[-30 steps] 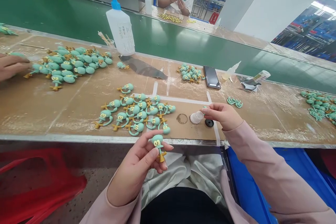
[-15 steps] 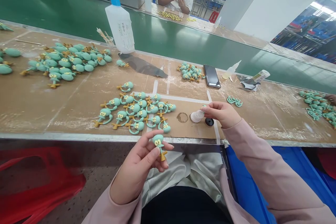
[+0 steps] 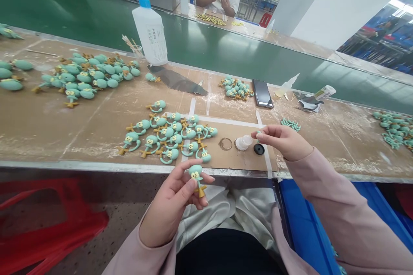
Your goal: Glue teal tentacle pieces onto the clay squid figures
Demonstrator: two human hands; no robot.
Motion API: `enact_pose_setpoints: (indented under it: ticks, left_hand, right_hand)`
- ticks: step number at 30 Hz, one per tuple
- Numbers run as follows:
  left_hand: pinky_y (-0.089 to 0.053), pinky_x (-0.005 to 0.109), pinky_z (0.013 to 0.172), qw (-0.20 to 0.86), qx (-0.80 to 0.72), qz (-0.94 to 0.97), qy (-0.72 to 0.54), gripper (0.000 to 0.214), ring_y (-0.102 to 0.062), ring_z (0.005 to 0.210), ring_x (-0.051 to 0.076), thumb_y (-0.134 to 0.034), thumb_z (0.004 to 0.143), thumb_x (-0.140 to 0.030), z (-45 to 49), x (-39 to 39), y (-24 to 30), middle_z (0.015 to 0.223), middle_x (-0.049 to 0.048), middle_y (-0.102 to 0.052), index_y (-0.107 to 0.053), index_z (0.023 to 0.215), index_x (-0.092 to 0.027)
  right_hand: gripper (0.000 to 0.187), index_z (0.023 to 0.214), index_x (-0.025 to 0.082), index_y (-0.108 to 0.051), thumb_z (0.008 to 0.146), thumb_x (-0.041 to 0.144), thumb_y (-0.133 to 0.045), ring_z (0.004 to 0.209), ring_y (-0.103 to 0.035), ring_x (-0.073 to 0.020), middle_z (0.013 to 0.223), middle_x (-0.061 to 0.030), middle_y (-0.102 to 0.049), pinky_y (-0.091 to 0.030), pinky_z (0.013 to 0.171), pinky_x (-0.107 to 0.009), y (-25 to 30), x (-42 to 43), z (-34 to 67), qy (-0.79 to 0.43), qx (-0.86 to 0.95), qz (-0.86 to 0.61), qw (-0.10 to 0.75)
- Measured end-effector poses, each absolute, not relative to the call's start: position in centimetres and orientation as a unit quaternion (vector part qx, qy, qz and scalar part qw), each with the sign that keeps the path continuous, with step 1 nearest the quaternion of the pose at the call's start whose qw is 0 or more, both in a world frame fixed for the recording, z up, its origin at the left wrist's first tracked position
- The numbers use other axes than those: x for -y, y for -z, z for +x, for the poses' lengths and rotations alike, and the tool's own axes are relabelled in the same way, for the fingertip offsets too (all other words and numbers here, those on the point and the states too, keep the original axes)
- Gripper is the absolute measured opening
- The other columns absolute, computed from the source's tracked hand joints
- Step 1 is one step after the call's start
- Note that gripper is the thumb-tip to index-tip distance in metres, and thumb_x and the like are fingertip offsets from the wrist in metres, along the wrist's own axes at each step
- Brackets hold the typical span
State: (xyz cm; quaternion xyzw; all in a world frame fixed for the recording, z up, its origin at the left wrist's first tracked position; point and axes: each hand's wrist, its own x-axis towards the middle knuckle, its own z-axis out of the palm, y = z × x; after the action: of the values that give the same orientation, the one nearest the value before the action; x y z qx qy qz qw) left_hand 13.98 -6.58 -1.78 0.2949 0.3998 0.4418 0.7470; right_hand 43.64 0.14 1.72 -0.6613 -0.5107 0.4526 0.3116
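Pale satin cloth point(image 3: 226, 210) across the lap nearest of all, with a red plastic stool point(image 3: 48, 227) off to the left and a blue plastic crate point(image 3: 306, 227) to the right. Just above the lap, the left hand point(image 3: 169, 195) curled around a teal rubber cartoon figure point(image 3: 195, 175) with mustard-yellow feet, thumb and fingers pinching its body, head up, clear of the counter point(image 3: 38, 142). The right hand point(image 3: 284, 142) over the near edge of a brown card sheet point(image 3: 238, 161), thumb and forefinger pressed together on a tiny teal piece, too small to identify. Just left of those fingertips, a small clear plastic cup point(image 3: 243, 142) now resting on the card, no longer touching the fingers as in the earlier frame. Beside it, a round black cap point(image 3: 258, 149) and a thin brass-coloured ring point(image 3: 225, 144). Farther left, a loose group of finished-looking teal figures point(image 3: 167, 137); beyond, more heaps at left point(image 3: 84, 77), centre point(image 3: 235, 88) and right point(image 3: 393, 129). Along the far side, a glue bottle with a blue nozzle point(image 3: 150, 30) and a smartphone point(image 3: 262, 93). The hand at the left edge of the earlier frame gone from view. Across the green belt point(image 3: 226, 47), a co-worker's hands point(image 3: 219, 0) at work.
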Motion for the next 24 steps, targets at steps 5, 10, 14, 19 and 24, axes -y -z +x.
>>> enact_pose_setpoints:
  ticks: [5, 10, 14, 19, 24]
  left_hand:
    - [-0.05, 0.022, 0.052, 0.753, -0.401, 0.297, -0.43, 0.031, -0.062, 0.053, 0.012, -0.07, 0.082, -0.032, 14.3, 6.6, 1.9, 0.086, 0.0056, -0.073, -0.064, 0.112, -0.025]
    - [-0.051, 0.023, 0.052, 0.752, -0.4, 0.303, -0.428, 0.032, -0.063, 0.053, 0.012, -0.07, 0.082, -0.033, 14.4, 6.6, 2.1, 0.087, 0.0058, -0.073, -0.064, 0.112, -0.025]
    - [-0.052, 0.022, 0.053, 0.752, -0.4, 0.307, -0.424, 0.034, -0.063, 0.053, 0.011, -0.07, 0.082, -0.035, 14.2, 6.5, 2.1, 0.088, 0.0054, -0.072, -0.062, 0.114, -0.025]
    - [-0.051, 0.021, 0.053, 0.756, -0.397, 0.305, -0.423, 0.036, -0.064, 0.055, 0.012, -0.069, 0.082, -0.035, 14.1, 6.5, 2.1, 0.089, 0.0053, -0.072, -0.06, 0.115, -0.023]
    - [-0.051, 0.021, 0.054, 0.758, -0.393, 0.309, -0.42, 0.036, -0.064, 0.056, 0.011, -0.068, 0.084, -0.034, 14.0, 6.4, 2.2, 0.09, 0.0054, -0.071, -0.06, 0.117, -0.023]
  right_hand:
    - [0.047, 0.064, 0.017, -0.067, 0.051, 0.059, -0.085, 0.075, -0.062, -0.0214, 0.076, -0.0062, -0.07, -0.048, 0.071, -0.033, -1.9, -0.4, 44.1, -0.504, 0.528, -0.644, 0.228]
    - [0.046, 0.064, 0.017, -0.064, 0.054, 0.057, -0.084, 0.072, -0.059, -0.0188, 0.076, -0.0057, -0.069, -0.046, 0.069, -0.031, -1.2, -1.0, 44.3, -0.503, 0.539, -0.645, 0.203]
    - [0.045, 0.062, 0.017, -0.062, 0.056, 0.056, -0.083, 0.073, -0.06, -0.0192, 0.074, -0.0057, -0.068, -0.045, 0.069, -0.031, -1.3, -1.2, 44.3, -0.494, 0.549, -0.648, 0.188]
    - [0.043, 0.06, 0.016, -0.058, 0.057, 0.052, -0.083, 0.078, -0.06, -0.0207, 0.076, -0.0066, -0.068, -0.044, 0.07, -0.031, -1.6, -1.3, 44.1, -0.484, 0.559, -0.653, 0.165]
    - [0.043, 0.061, 0.016, -0.057, 0.06, 0.052, -0.08, 0.073, -0.059, -0.0189, 0.072, -0.005, -0.066, -0.043, 0.067, -0.03, -1.8, -1.3, 43.8, -0.475, 0.566, -0.657, 0.153]
